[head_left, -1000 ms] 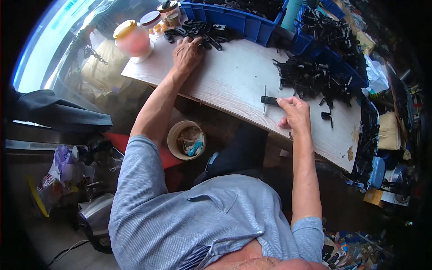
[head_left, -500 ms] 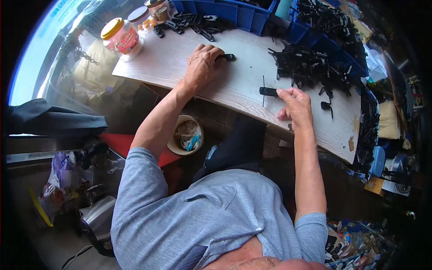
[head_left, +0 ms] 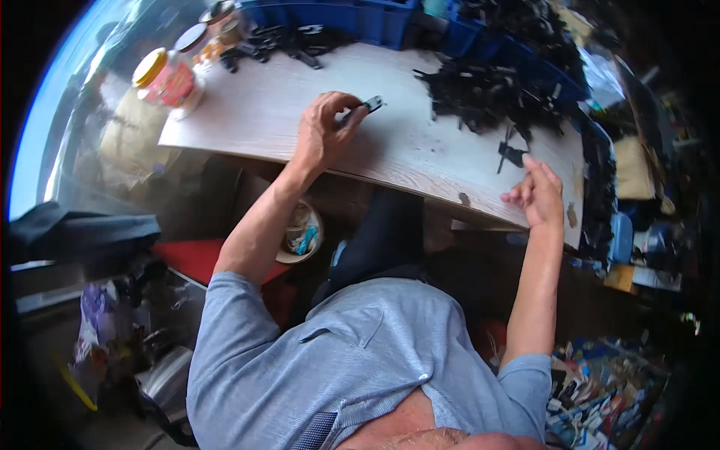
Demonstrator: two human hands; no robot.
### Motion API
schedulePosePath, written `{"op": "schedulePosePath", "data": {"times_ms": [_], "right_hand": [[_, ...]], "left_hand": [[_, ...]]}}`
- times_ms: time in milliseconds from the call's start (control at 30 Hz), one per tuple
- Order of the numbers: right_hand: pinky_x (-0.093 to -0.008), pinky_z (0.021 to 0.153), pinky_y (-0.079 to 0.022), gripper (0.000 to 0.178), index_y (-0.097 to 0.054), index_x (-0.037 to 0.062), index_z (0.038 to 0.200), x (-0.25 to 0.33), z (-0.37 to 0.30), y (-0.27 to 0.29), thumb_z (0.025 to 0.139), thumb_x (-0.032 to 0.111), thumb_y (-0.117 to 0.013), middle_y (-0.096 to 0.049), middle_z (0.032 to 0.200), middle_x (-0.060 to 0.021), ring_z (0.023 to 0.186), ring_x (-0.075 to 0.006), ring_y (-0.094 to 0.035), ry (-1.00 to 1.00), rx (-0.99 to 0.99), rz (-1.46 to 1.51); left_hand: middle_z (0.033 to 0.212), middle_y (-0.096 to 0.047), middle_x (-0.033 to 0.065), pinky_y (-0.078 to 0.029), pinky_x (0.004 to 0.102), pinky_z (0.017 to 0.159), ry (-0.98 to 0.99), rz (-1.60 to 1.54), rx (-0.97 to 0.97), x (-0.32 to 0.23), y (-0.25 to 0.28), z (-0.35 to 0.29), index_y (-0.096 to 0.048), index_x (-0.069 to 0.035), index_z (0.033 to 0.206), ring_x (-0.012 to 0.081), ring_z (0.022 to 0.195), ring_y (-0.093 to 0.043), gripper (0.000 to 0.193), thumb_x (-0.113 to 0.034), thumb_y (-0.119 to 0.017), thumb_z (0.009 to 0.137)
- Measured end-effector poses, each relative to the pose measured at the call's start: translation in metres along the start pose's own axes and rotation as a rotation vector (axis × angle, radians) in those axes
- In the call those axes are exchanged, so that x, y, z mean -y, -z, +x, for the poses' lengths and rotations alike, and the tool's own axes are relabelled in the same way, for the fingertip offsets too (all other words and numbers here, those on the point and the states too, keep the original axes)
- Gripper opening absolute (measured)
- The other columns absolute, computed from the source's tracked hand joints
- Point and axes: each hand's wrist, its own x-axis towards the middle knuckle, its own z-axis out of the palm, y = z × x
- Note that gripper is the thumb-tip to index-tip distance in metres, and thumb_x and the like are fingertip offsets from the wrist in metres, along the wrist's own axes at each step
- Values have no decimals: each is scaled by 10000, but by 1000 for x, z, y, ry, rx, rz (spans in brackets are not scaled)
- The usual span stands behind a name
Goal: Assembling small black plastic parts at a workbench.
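Observation:
Over the tabletop [head_left: 247, 112], my left hand [head_left: 324, 135] is closed around a small dark clip-like part [head_left: 372, 103], which sticks out past the thumb and fingertips. Farther right, my right hand [head_left: 541, 193] is at a black clip-like piece [head_left: 513, 155] with a thin rod across its far end. The fingertips pinch its near end, though motion blurs them. The lower fingers are curled. Beyond that hand lies a large heap of black parts [head_left: 491, 97]. A smaller group of black clips [head_left: 274, 45] lies at the far left of the table.
Jars stand at the left table corner, including one with a yellow lid [head_left: 165, 79]. Blue crates [head_left: 367, 26] line the far edge, some filled with black parts. Below the table are a round bin [head_left: 319, 236] with scraps and a red surface [head_left: 187, 256].
My right hand has moved right with the rodded black piece, away from the table's middle. My left hand has lifted and tilted its clip-like part. The whole view has shifted slightly.

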Motion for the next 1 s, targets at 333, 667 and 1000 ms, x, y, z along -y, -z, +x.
{"op": "schedulePosePath", "data": {"times_ms": [333,667,1000], "right_hand": [[-649,795,-572,269,-627,46,996,85,100,180,902,271,-739,-464,537,-77,605,-310,-605,153,-703,325],[-400,468,-574,343,-667,75,1013,40,62,106,812,283,-850,-464,549,4,414,-164,-521,-110,-224,-234],[-321,416,-498,321,-696,15,1039,21,71,63,802,202,-806,-628,727,-57,417,-132,-483,-147,-180,-635]], "left_hand": [[852,-671,140,-526,456,694,-164,315,298,-46,-71,22,-705,-109,968,364,787,-667,83,-143,-701,892],[904,-674,160,-528,447,771,-184,324,425,-85,-93,23,-709,-71,948,365,889,-658,149,-201,-699,876],[1041,-667,102,-525,418,817,-287,285,273,-80,-118,10,-711,-117,1121,328,961,-601,299,-207,-755,839]]}}
